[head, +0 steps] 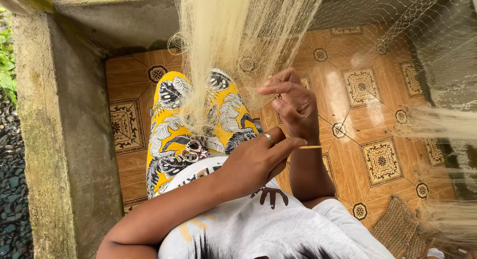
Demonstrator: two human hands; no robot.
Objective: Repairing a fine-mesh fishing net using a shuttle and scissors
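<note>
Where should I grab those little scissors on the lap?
Take the small metal scissors by their two round finger loops, coming straight down from above. They lie flat on the yellow leaf-print trousers, partly under strands of the pale fishing net, so the loops look like the easiest part to lift. Neither hand touches them.

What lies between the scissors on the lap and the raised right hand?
In the head view, hanging strands of the pale fishing net fall between the scissors and the right hand.
</note>
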